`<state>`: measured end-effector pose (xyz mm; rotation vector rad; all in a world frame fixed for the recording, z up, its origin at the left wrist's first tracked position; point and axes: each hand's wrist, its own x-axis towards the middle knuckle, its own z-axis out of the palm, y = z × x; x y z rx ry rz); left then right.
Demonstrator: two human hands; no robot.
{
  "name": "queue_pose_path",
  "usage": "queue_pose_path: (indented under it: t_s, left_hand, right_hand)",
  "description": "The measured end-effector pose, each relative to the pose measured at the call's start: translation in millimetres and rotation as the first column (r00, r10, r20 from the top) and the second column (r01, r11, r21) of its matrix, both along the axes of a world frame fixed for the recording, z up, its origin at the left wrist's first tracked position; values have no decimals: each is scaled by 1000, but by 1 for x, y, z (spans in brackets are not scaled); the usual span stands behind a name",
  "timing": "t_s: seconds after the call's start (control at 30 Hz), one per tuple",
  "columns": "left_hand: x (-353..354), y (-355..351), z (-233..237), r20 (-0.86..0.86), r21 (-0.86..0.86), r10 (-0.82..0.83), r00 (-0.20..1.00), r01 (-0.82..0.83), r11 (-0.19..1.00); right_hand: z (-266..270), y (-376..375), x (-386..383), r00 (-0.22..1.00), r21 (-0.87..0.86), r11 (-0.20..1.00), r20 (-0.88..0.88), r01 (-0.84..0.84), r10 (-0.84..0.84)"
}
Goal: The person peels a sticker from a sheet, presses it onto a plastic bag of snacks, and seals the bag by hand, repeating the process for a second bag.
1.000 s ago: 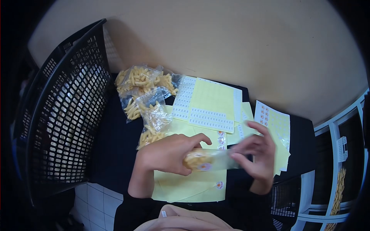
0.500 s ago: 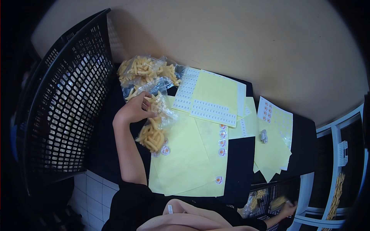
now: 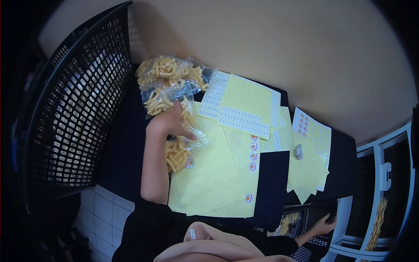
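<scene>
snack bag (image 3: 176,158) kinda slanted lengthwise, filled end pointed bodyward | left hand (image 3: 168,123) spread wide at its far end | right hand (image 3: 324,225) by black basket (image 3: 321,241), grip can't be told

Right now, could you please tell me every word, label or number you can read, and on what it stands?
Nothing is legible.
Round stickers on the yellow backing sheet: too small to read.
Small white labels on the upper sticker sheet: too small to read.
White tag on the beige cloth: too blurred.
</scene>
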<state>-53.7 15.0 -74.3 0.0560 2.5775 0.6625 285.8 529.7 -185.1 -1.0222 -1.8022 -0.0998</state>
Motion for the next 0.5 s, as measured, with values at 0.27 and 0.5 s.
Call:
queue_pose_path:
  t_s: [0.27, 0.5]
  left_hand:
    - [10, -37, 22, 10, 419, -129, 992, 113, 901]
    - [53, -58, 69, -561, 794, 325, 762, 384, 472]
  right_hand:
    - [167, -77, -166, 394, 443, 702, -604, -557, 693]
    - [198, -162, -231, -230, 747, 90, -314, -659, 921]
